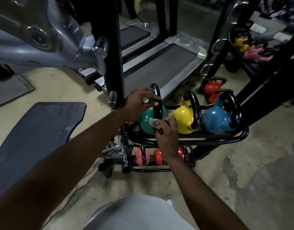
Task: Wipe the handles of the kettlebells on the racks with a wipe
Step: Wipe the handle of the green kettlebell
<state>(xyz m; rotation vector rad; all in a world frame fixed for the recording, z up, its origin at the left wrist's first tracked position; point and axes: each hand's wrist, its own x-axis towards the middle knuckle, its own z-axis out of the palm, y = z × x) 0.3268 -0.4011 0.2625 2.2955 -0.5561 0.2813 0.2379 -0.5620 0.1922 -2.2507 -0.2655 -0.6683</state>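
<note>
right hand (166, 130) — wipe (152, 122) against green kettlebell handle (157, 103)

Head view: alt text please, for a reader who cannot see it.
A person's left hand grips the top of the black handle of the green kettlebell while the right hand holds a white wipe against its lower part. It sits on a black rack beside a yellow kettlebell and a blue kettlebell.

green kettlebell (145, 121), yellow kettlebell (182, 119), blue kettlebell (215, 119), white wipe (152, 121), black rack (226, 136)
</note>
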